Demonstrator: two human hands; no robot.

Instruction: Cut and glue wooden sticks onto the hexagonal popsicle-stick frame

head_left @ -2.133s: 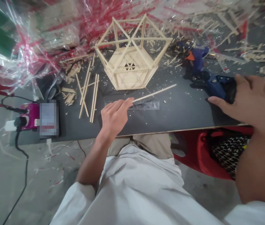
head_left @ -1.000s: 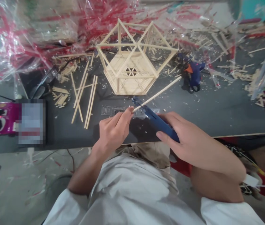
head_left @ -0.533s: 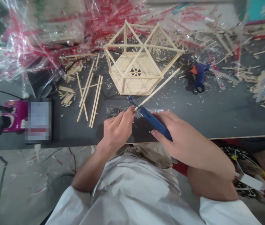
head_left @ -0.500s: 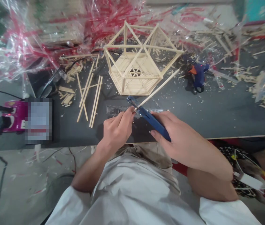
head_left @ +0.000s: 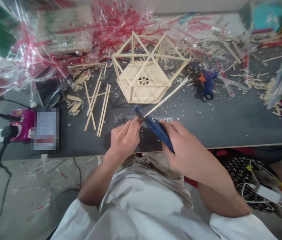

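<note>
Gripping a blue tool (head_left: 157,129), right hand (head_left: 180,143) faces left hand (head_left: 124,137) apparently pinching a stick (head_left: 168,96).

A hand could pass over the dark tabletop (head_left: 235,123) to the right of the right hand (head_left: 180,141). Ahead, a wooden stick frame (head_left: 153,70) (wide, with open sides) blocks the way; the held stick (head_left: 167,96) slants between it and the right hand. Loose sticks (head_left: 91,110) obstruct the left, crumpled plastic (head_left: 121,30) the back.
</note>
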